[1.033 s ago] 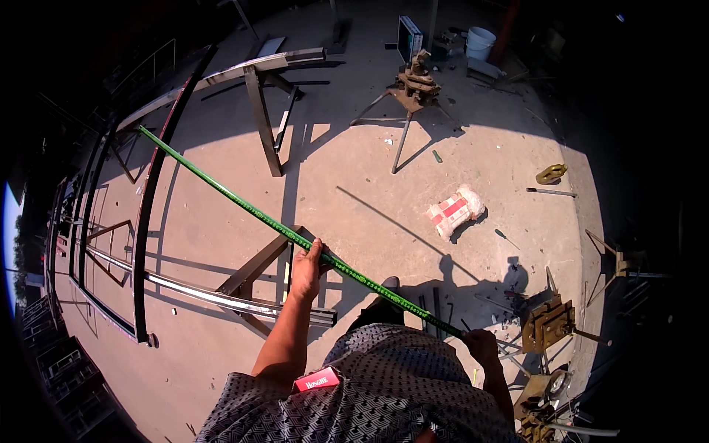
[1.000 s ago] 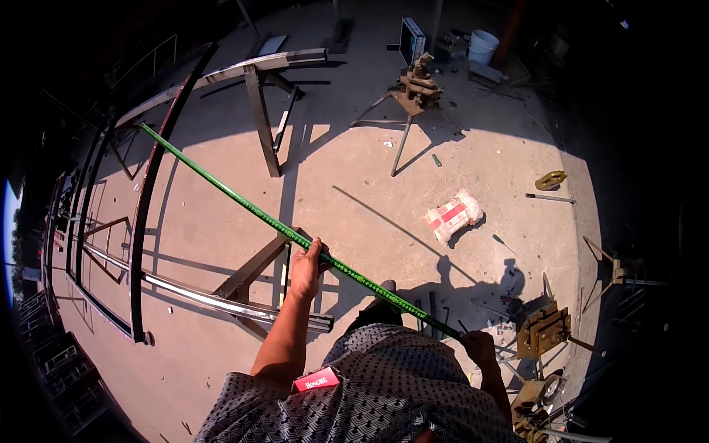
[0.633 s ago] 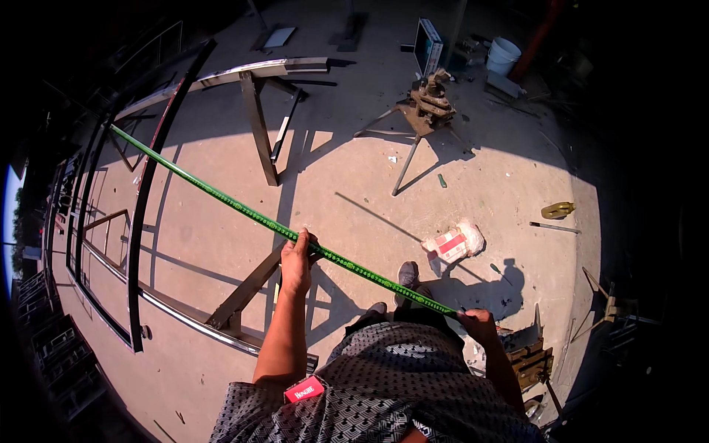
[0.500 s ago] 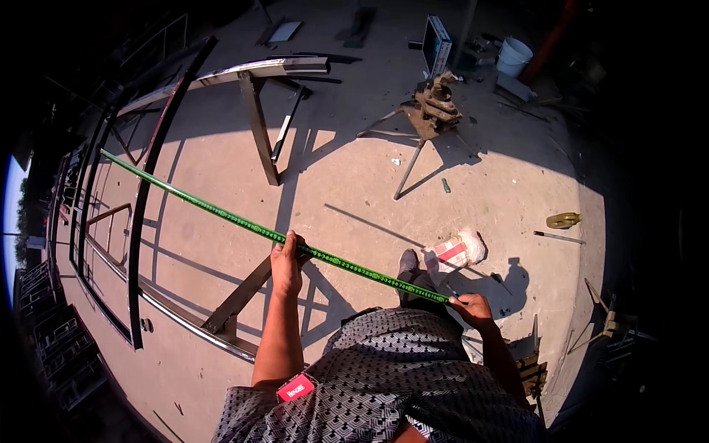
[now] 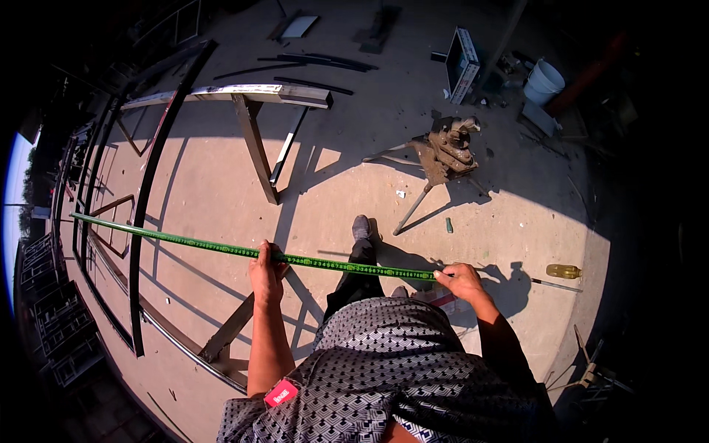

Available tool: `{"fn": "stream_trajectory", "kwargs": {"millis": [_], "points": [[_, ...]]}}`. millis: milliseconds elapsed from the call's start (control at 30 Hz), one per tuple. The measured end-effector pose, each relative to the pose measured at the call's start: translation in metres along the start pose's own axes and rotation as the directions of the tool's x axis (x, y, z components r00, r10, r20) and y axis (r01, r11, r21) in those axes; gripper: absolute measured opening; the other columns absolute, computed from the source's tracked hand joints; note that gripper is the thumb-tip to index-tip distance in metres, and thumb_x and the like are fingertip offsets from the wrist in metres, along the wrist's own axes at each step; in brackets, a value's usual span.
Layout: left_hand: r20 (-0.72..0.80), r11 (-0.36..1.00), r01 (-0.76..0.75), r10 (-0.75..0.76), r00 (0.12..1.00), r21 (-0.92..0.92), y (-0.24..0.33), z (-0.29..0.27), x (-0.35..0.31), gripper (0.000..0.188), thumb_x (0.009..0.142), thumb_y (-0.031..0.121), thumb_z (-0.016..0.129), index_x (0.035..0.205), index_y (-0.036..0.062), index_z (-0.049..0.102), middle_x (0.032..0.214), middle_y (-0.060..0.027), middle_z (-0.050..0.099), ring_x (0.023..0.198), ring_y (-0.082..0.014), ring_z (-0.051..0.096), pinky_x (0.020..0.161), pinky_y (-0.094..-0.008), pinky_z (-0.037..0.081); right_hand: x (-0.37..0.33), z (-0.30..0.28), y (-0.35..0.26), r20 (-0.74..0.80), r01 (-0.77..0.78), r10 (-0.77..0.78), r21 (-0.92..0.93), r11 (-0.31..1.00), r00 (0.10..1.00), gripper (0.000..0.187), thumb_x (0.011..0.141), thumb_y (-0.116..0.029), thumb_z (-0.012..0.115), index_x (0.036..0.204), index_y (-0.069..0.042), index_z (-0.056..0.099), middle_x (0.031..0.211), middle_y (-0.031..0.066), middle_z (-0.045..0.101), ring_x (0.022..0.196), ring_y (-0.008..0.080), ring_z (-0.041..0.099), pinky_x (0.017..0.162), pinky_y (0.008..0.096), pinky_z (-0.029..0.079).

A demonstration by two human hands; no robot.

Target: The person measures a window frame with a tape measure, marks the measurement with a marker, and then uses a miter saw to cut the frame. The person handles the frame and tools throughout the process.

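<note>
A long green tape measure blade (image 5: pixel 332 266) stretches across in front of my waist. My left hand (image 5: pixel 266 276) is closed around it near its middle, thumb on top. At its right end my right hand (image 5: pixel 461 282) pinches the blade between thumb and fingers; no tape case shows. The blade's left end passes over the long dark bars of a metal frame (image 5: pixel 139 266). Whether it touches them I cannot tell.
A pale beam on a steel leg (image 5: pixel 255 148) stands ahead to the left. Further right is a rusty vise on a tripod stand (image 5: pixel 447 155). A yellow bottle (image 5: pixel 563 271) lies beside a rod at the right, and a white bucket (image 5: pixel 544 81) stands at the back.
The blade has swung closer to level, its left end coming nearer to me. One foot has stepped forward, and my body now hides most of the red-and-white bag.
</note>
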State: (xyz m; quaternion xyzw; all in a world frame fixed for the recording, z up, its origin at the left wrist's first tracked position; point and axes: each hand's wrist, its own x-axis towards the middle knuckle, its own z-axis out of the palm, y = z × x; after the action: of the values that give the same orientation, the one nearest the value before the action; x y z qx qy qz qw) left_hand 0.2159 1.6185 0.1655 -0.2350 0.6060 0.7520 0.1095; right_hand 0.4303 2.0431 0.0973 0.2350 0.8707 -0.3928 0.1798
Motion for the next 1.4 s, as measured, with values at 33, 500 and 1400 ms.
{"fn": "stream_trajectory", "kwargs": {"millis": [33, 500, 1400], "points": [[-0.003, 1.000, 0.007, -0.007, 1.000, 0.001, 0.001, 0.012, 0.020, 0.027, 0.104, 0.034, 0.063, 0.089, 0.0113, 0.062, 0.075, 0.0018, 0.056, 0.064, -0.0083, 0.054, 0.058, -0.0255, 0.048, 0.019, -0.006, -0.003, -0.020, 0.033, -0.033, -0.008, 0.999, 0.999, 0.040, 0.089, -0.042, 0.078, 0.089, -0.001, 0.076, 0.076, 0.0183, 0.068, 0.069, 0.0326, 0.067, 0.066, 0.0423, 0.051], [0.199, 0.999, -0.026, 0.029, 0.979, -0.018, 0.143, 0.188, 0.326, 0.028, 0.105, 0.036, 0.062, 0.089, 0.0127, 0.060, 0.078, 0.0019, 0.057, 0.067, -0.0084, 0.055, 0.063, -0.0265, 0.049, 0.291, -0.119, -0.150, -0.095, 0.022, -0.016, 0.061, 0.998, 0.995, 0.035, 0.092, -0.033, 0.075, 0.087, 0.002, 0.073, 0.071, 0.0146, 0.063, 0.064, 0.0281, 0.060, 0.063, 0.0402, 0.047], [-0.519, 0.973, -0.123, 0.004, 0.855, -0.196, 0.199, 0.370, 0.514, 0.031, 0.107, 0.035, 0.056, 0.093, 0.0071, 0.058, 0.079, -0.0005, 0.053, 0.069, -0.0118, 0.051, 0.063, -0.0266, 0.043, 0.804, -0.333, -0.320, 0.443, 0.337, -0.172, -0.327, 0.883, 0.880, 0.042, 0.091, -0.049, 0.071, 0.093, -0.007, 0.079, 0.092, 0.0145, 0.071, 0.086, 0.0348, 0.069, 0.078, 0.0440, 0.053]]}}
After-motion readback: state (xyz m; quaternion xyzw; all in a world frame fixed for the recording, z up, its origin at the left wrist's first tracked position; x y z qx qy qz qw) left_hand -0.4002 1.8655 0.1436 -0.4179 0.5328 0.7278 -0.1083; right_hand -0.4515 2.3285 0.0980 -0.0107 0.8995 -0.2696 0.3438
